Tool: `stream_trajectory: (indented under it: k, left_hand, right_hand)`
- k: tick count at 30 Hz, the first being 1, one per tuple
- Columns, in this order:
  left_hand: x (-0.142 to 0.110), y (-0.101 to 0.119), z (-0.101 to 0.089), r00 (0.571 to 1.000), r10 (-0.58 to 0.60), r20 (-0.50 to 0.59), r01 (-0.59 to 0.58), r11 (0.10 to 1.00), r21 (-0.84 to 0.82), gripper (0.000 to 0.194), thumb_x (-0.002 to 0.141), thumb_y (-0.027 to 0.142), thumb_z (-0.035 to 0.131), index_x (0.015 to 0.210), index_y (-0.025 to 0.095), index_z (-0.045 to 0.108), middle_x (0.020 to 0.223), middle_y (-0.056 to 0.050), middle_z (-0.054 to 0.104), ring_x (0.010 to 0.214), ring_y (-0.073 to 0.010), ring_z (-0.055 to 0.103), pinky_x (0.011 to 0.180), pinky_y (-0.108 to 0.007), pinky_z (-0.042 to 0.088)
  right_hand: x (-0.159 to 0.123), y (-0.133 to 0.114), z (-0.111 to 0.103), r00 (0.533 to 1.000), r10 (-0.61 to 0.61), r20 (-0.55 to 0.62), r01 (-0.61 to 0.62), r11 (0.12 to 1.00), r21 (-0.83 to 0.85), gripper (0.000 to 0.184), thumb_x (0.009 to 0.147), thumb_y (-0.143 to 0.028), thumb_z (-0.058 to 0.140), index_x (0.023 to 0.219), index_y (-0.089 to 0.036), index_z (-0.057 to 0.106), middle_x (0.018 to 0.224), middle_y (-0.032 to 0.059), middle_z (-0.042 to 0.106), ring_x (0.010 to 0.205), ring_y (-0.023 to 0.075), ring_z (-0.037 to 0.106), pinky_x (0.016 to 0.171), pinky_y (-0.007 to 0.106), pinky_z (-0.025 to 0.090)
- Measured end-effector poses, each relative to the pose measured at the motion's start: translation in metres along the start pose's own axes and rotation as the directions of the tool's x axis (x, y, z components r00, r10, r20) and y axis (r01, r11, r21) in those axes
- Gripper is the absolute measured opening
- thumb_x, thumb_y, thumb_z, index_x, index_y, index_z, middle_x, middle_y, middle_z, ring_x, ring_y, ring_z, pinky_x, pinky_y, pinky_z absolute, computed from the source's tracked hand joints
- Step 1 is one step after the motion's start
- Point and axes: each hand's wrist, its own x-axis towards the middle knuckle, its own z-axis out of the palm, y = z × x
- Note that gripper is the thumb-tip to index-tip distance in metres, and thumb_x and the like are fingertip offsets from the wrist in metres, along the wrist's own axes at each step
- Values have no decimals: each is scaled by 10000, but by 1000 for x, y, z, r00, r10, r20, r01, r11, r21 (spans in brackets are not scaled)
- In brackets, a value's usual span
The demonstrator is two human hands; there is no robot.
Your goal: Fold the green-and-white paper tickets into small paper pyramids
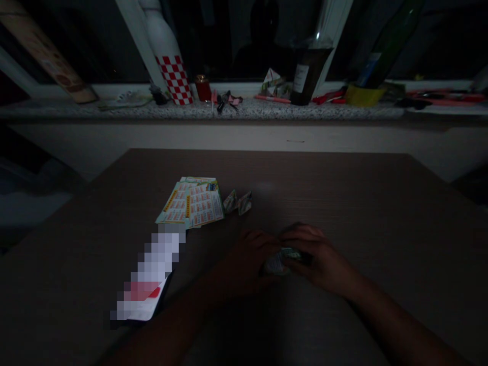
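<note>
Low over the table, my left hand (253,259) and my right hand (318,254) meet around a small folded piece of printed paper (277,262). Fingers of both hands are closed on it, the left from its left side and the right from its right. Much of the paper is hidden beneath the fingers, and the dim light blurs its folds. Farther off, to the left of my hands, two small folded paper pieces (238,202) stand close together. They sit beside a fanned stack of printed paper sheets (194,203) with rows of orange and white boxes.
A lit phone (152,284), its screen pixelated, lies left of my hands on the brown wooden table (328,188). Along the granite sill (251,108) stand a checkered bottle (173,71), a dark cup (307,73), a red jar (203,88) and a green bottle (389,51).
</note>
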Motion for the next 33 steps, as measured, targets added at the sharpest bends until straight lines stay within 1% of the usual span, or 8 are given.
stream_trajectory:
  k: [5,7,10,14,19,22,27,33]
  left_hand:
    - [-1,1,-5,1000,3,29,-4,1000,29,311,808,339,630,1093,213,612,1198,-56,598,1132,-236,488,997,-408,322]
    - [-1,2,-6,999,5,33,-6,1000,26,301,821,325,615,1095,203,609,1184,-55,602,1120,-230,491,992,-401,326]
    - [-1,3,-6,1000,1,17,-2,999,33,230,851,276,574,1063,198,618,1176,-51,608,1124,-220,490,992,-390,326]
    - [0,3,-4,1000,-12,9,11,997,73,149,874,199,515,947,180,643,1118,-49,628,1069,-207,519,963,-379,352]
    - [2,3,3,999,-21,-49,26,994,103,168,871,243,526,958,178,654,1060,-64,631,1017,-222,522,909,-385,391]
    - [5,3,12,996,-31,-87,41,993,113,160,879,239,509,934,172,644,1031,-75,626,968,-224,524,863,-381,414]
    - [8,7,24,989,-80,-127,95,988,121,136,884,184,472,878,155,605,967,-77,610,900,-207,523,818,-360,437]
    - [7,12,26,967,-197,-161,221,965,144,122,873,211,483,866,159,593,936,-74,581,890,-217,509,798,-374,426]
  right_hand:
    - [0,-2,-7,997,18,77,-17,1000,-9,504,634,-321,808,1101,-239,635,1100,59,643,1067,266,536,931,447,375]
    - [-1,-1,-7,996,14,83,-13,1000,-16,530,629,-329,809,1121,-239,631,1109,63,640,1079,271,529,935,449,375]
    - [-2,1,-7,996,-5,89,7,1000,-18,447,701,-331,761,1121,-245,635,1121,66,638,1089,264,528,934,446,381]
    - [-1,2,-8,996,-20,87,21,1000,-16,323,773,-278,703,1090,-248,646,1108,63,644,1069,249,541,922,438,392]
    - [1,1,-6,998,-55,32,55,998,-6,223,825,-220,641,1044,-253,668,1048,57,666,1009,231,577,882,426,421]
    - [1,2,-3,999,-52,-8,52,999,-12,205,828,-207,636,1023,-253,678,1029,59,674,985,225,592,871,422,431]
    - [0,4,2,1000,-15,-18,14,1000,-14,212,825,-197,644,1032,-239,666,1050,62,673,1013,227,586,886,426,432]
    - [1,3,3,999,-21,-35,20,1000,-20,211,827,-177,634,1027,-233,669,1041,69,683,1003,231,595,870,428,447]
